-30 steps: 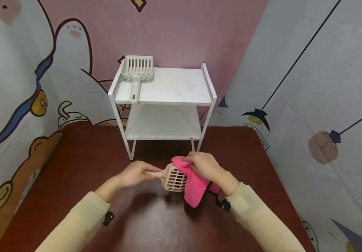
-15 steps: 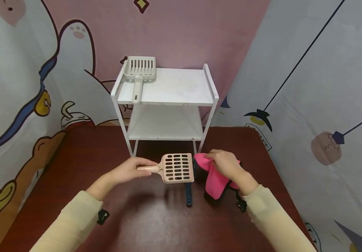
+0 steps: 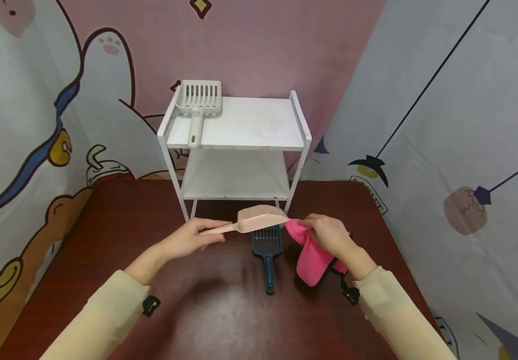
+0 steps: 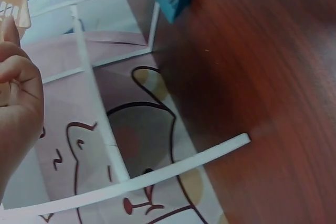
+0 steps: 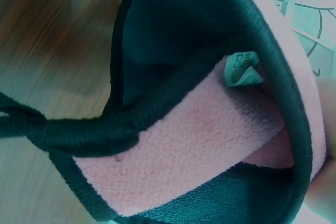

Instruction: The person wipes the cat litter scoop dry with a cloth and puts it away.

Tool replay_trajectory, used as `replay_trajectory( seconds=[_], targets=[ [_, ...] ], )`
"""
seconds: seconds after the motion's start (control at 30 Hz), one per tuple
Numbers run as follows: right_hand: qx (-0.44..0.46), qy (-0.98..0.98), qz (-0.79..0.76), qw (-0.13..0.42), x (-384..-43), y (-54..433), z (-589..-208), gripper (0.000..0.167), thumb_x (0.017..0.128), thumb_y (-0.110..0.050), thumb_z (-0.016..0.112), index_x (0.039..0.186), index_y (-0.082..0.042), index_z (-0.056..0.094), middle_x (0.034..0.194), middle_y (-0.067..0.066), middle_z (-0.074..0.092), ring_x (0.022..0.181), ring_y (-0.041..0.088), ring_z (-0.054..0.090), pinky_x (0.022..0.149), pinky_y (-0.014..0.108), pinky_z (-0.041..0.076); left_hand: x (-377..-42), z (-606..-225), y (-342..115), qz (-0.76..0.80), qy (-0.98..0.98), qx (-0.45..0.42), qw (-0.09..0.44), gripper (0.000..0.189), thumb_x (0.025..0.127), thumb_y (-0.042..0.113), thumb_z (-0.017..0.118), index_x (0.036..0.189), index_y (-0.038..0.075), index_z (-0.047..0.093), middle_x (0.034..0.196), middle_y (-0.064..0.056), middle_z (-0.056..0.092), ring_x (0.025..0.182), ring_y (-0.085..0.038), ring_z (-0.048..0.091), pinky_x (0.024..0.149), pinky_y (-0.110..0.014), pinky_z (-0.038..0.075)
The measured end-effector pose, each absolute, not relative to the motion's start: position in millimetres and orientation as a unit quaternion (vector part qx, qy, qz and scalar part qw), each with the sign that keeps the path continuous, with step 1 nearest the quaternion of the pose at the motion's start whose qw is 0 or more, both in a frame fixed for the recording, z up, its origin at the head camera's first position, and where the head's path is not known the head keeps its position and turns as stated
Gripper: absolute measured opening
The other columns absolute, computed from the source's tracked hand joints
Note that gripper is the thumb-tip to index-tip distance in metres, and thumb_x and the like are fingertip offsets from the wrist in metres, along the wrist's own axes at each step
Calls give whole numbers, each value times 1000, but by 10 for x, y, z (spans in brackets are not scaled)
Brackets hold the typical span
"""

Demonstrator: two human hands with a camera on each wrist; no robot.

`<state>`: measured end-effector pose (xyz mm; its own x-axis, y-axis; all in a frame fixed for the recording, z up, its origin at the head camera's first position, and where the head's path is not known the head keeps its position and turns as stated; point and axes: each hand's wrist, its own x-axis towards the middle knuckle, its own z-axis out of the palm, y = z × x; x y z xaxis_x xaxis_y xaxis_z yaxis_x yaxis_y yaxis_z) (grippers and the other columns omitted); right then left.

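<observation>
A beige slotted litter scoop (image 3: 261,219) is held by its handle in my left hand (image 3: 191,237), its head seen nearly side-on above the table. My right hand (image 3: 331,235) pinches a pink cloth (image 3: 313,262) with black edging, a corner of it right at the scoop's front lip. Close up in the right wrist view, the fleecy pink cloth (image 5: 178,145) shows a black lining, a cord and a small white tag. Below the beige scoop, a dark blue litter scoop (image 3: 268,265) lies on the table, its head partly hidden by the beige one.
At the back of the dark red-brown table (image 3: 222,320) stands a white two-tier shelf (image 3: 259,122). An off-white litter scoop (image 3: 199,102) lies on its top left, handle toward me. Cartoon-printed curtains (image 3: 421,110) enclose the table at the back and sides.
The right hand has drawn the cloth rightward off the beige scoop, then its corner has met the lip again. The beige scoop turned flat-on, then side-on, uncovering the blue scoop.
</observation>
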<state>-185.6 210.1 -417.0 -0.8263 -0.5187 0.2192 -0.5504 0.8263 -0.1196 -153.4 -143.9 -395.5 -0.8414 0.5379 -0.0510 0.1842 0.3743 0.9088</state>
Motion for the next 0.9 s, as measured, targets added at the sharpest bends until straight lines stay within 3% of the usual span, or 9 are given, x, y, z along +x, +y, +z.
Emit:
replay_trajectory(
  seconds=[0.17, 0.37, 0.47, 0.57, 0.8, 0.9],
  targets=[
    [280, -952, 91, 81, -1853, 2113, -4195, 25, 78, -5, 73, 103, -10, 72, 99, 7, 69, 92, 22, 66, 76, 39, 55, -1540, -3821, -1401, 522, 799, 250, 165, 34, 97, 20, 51, 127, 5, 56, 81, -1, 62, 50, -6, 37, 46, -21, 33],
    [281, -951, 94, 84, -1858, 2113, -4215, 26, 78, -5, 73, 103, -8, 72, 97, 7, 69, 89, 22, 66, 75, 38, 55, -1587, -3715, -1366, 535, 785, 276, 149, 28, 101, 14, 39, 94, -1, 61, 67, -3, 53, 47, -5, 36, 45, -22, 32],
    [280, -951, 95, 87, -1864, 2112, -4220, 25, 78, -4, 73, 103, -9, 72, 96, 6, 69, 89, 21, 66, 74, 38, 55, -1606, -3664, -1352, 538, 784, 269, 150, 31, 102, 15, 37, 87, 0, 59, 63, -3, 48, 46, -5, 34, 44, -22, 31],
    [279, -952, 94, 89, -1865, 2112, -4222, 26, 78, -4, 73, 103, -9, 72, 96, 6, 69, 88, 21, 67, 73, 38, 55, -1630, -3604, -1332, 547, 780, 261, 155, 31, 102, 16, 36, 90, -1, 58, 66, -3, 48, 46, -6, 34, 44, -21, 30],
    [280, -951, 94, 88, -1867, 2115, -4232, 25, 78, -4, 72, 103, -9, 72, 96, 6, 69, 89, 21, 66, 71, 38, 55, -1682, -3463, -1286, 566, 774, 234, 163, 34, 103, 21, 34, 117, -1, 56, 71, -4, 47, 46, -8, 36, 42, -23, 30],
    [278, -952, 94, 88, -1870, 2121, -4242, 25, 78, -4, 73, 103, -9, 72, 96, 6, 69, 89, 21, 66, 72, 38, 55, -1702, -3401, -1258, 564, 777, 220, 169, 35, 103, 24, 34, 119, 2, 55, 69, -4, 45, 47, -9, 37, 43, -24, 32]
  ],
)
